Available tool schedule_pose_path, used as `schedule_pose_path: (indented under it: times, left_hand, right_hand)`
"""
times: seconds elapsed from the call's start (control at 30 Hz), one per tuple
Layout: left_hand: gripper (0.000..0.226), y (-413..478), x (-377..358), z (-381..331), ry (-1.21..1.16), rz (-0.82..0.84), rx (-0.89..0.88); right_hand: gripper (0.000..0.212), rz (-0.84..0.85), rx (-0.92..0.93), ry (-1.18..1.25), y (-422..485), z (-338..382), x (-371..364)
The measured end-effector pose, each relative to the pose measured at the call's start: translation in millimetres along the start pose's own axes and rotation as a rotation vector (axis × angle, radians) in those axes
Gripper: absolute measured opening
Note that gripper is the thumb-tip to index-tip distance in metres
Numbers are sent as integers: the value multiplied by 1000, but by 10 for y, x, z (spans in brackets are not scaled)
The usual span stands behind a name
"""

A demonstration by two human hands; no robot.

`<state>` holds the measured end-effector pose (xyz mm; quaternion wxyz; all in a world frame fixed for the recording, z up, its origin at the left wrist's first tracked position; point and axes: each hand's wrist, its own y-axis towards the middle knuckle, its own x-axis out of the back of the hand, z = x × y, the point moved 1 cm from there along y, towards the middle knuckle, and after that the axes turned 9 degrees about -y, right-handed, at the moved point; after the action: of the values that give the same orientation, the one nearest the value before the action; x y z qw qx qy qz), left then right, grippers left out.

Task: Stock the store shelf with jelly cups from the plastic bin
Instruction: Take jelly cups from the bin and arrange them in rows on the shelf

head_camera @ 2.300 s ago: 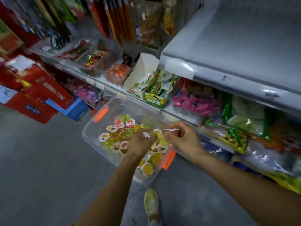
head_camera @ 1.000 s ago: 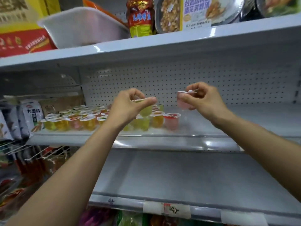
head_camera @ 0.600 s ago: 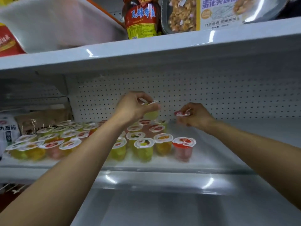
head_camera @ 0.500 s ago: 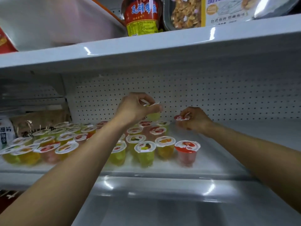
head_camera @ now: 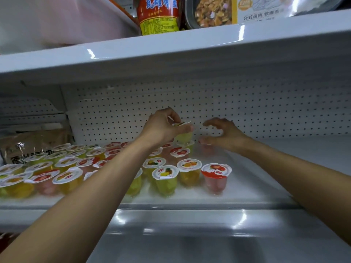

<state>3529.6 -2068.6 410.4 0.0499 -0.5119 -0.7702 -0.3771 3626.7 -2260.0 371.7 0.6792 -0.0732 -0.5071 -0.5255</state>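
Several jelly cups (head_camera: 165, 179) with foil lids stand in rows on the left half of the white middle shelf (head_camera: 266, 168). My left hand (head_camera: 161, 128) pinches a green jelly cup (head_camera: 183, 137) by its rim, held in the air above the back rows. My right hand (head_camera: 228, 135) hovers near the pegboard with fingers spread in an arc, holding nothing. Just under its thumb a pale pink jelly cup (head_camera: 207, 150) stands on the shelf at the right end of a back row. A red jelly cup (head_camera: 216, 177) ends the front row. The plastic bin is out of view.
The shelf above carries a red-and-yellow jar (head_camera: 158, 14), a tray pack of snacks (head_camera: 212, 10) and a white tub (head_camera: 57, 19). Brown packets (head_camera: 32, 143) lean at the far left behind the cups. A white shelf (head_camera: 190, 234) lies below.
The view rose from the bin to the shelf. My right hand lowered its pink cup onto the shelf and let go. My left hand still holds the green cup.
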Motion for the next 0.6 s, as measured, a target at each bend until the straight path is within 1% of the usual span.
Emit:
schedule_pose_path:
  times: [0.03, 0.1, 0.17, 0.23, 0.3, 0.37, 0.5, 0.6]
  left_hand:
    - [42, 1, -22, -32, 9, -1, -12]
    - [44, -8, -86, -120, -12, 9, -33]
    - [44, -36, -159, -218, -47, 28, -59]
    - [43, -76, -208, -296, -85, 55, -64]
    - [42, -113, -214, -298, -93, 82, -50]
    - [37, -139, -168, -225, 30, 84, -52]
    - [24, -191, -83, -44, 467, 134, -42]
    - [25, -217, -101, 35, 620, 167, -22]
  right_hand:
    - [56, -5, 64, 112, -68, 118, 94]
    - [59, 60, 171, 302, -195, 338, 222]
    - [52, 69, 230, 358, -267, 450, 253]
    - [40, 23, 202, 386, -288, 446, 252]
    - [37, 6, 134, 350, -289, 360, 234]
    - [42, 33, 83, 296, -301, 241, 172]
    - [42, 78, 46, 180, -337, 73, -36]
    - [44, 113, 57, 147, -301, -2, -152]
